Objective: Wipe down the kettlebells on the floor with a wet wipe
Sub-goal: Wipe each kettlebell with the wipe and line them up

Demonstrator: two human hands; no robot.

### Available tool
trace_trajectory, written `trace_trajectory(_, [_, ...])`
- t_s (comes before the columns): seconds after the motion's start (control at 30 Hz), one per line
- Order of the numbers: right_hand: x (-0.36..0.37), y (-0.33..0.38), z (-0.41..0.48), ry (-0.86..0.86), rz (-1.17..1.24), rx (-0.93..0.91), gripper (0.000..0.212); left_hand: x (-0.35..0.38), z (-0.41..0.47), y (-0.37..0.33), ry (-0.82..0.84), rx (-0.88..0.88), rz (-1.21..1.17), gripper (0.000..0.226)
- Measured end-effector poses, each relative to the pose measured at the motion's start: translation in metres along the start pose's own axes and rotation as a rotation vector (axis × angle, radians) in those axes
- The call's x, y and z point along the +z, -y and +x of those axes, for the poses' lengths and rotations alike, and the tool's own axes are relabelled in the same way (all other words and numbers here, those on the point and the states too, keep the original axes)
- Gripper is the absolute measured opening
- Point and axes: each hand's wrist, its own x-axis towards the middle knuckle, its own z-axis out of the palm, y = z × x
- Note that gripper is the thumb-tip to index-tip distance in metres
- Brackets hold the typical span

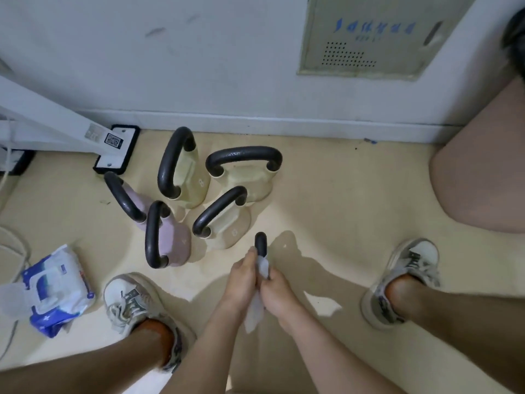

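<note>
Protruding above left hand point(241, 277), right hand point(277, 291): kettlebell handle point(260, 242), wet wipe point(264, 268) between.

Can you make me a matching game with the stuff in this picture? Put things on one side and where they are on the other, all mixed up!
Things:
1 wipe pack
2 wipe
3 panel
4 handle

Places:
A between the left hand and right hand
B on the wall
C poking out beyond both hands
D on the floor by the left shoe

Pairs: 1-D, 2-A, 3-B, 4-C
</note>
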Motion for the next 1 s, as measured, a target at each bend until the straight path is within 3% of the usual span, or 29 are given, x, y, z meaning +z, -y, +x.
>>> trace_trajectory(0.07, [0.005, -0.002, 0.011, -0.045, 0.002, -0.002, 0.014, 0.008, 0.008, 0.002, 0.004, -0.001, -0.005, 0.035])
trace_trajectory(0.23, [-0.006, -0.001, 0.031, -0.246, -0.033, -0.023, 0.038, 0.036, 0.029, -0.001, -0.017, -0.019, -0.122, 0.029])
trace_trajectory(0.47, [-0.08, 0.029, 0.051, -0.335, -0.058, -0.169, 0.037, 0.1, 0.048, -0.041, 0.097, 0.077, -0.028, 0.039])
trace_trajectory(0.7, [-0.175, 0.043, 0.095, -0.334, -0.225, -0.198, 0.024, 0.183, 0.09, -0.067, 0.262, 0.147, 0.18, 0.025])
trace_trajectory(0.77, [-0.189, 0.036, 0.102, -0.408, -0.147, -0.176, 0.022, 0.201, 0.091, -0.066, 0.329, 0.161, 0.26, 0.025])
trace_trajectory(0.9, [-0.169, 0.033, 0.087, -0.447, 0.389, -0.136, 0.029, 0.208, 0.087, -0.062, 0.266, 0.209, 0.222, 0.023])
trace_trajectory(1.0, [-0.144, 0.022, 0.073, -0.598, 0.255, -0.174, 0.028, 0.193, 0.074, -0.046, 0.262, 0.301, 0.25, 0.029])
